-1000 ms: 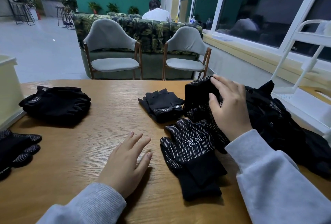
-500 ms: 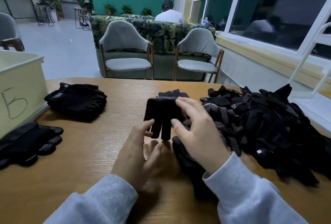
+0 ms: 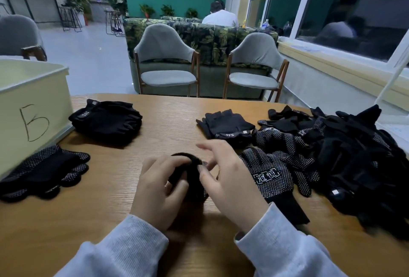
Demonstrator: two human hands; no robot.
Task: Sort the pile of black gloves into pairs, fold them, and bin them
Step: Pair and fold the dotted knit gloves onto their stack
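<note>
Both hands met at the middle of the wooden table (image 3: 155,121), near its front edge. Left hand (image 3: 159,190) curled its fingers round a bunched black glove (image 3: 190,179), which it held just above the wood; right hand (image 3: 230,181) pinched the same glove from the other side between thumb and forefinger, its other fingers spread and blurred.

Counted across the table were five groups of gloves. One dotted glove (image 3: 270,177) with a white printed label lay flat, touching the right wrist. One folded fingerless pair (image 3: 228,127) sat beyond the hands. One stack of fingerless gloves (image 3: 108,119) sat at the far left; how many it held I could not tell. One small heap of dotted gloves (image 3: 44,170) lay at the left edge, against the foot of one pale bin (image 3: 33,108) marked with a handwritten letter. One large unsorted pile (image 3: 345,155) covered the right side up to the table's right edge.

Bare wood lay open between the stack and the folded pair, and in front of the left heap. Two grey chairs (image 3: 166,64) stood beyond the far edge.
</note>
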